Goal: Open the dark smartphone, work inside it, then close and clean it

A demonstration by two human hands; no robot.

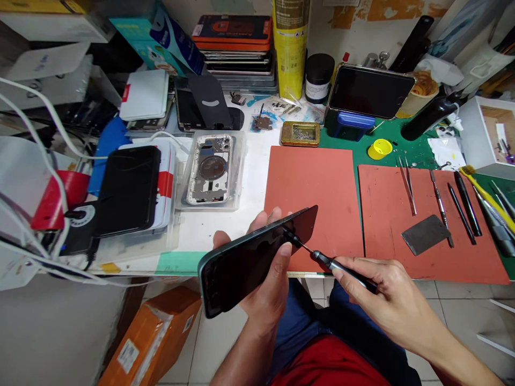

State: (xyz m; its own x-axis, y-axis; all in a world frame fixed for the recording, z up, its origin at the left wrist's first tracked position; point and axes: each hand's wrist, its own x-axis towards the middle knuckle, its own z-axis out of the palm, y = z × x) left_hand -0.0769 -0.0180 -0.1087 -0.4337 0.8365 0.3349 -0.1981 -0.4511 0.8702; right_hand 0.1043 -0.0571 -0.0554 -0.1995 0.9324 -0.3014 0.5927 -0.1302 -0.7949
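Note:
A dark smartphone [249, 262] is tilted on its long edge above the front of the bench, its glossy face towards me. My left hand [267, 289] is closed round it, thumb on the near edge and fingers behind. In my right hand [386, 300] is a slim precision screwdriver [341, 271] with a grey and black handle. Its thin shaft points left at the phone's near edge, close to my left thumb. A dark reflection of the tool shows in the glass. Whether the tip touches the phone I cannot tell.
Under the phone lies a reddish mat [314, 187]; a second mat [382, 214] holds tweezers [408, 185], several slim tools and a dark plate [425, 235]. Leftward are an opened phone housing [211, 169] and a black phone [129, 185]. Behind stands a propped phone [370, 91].

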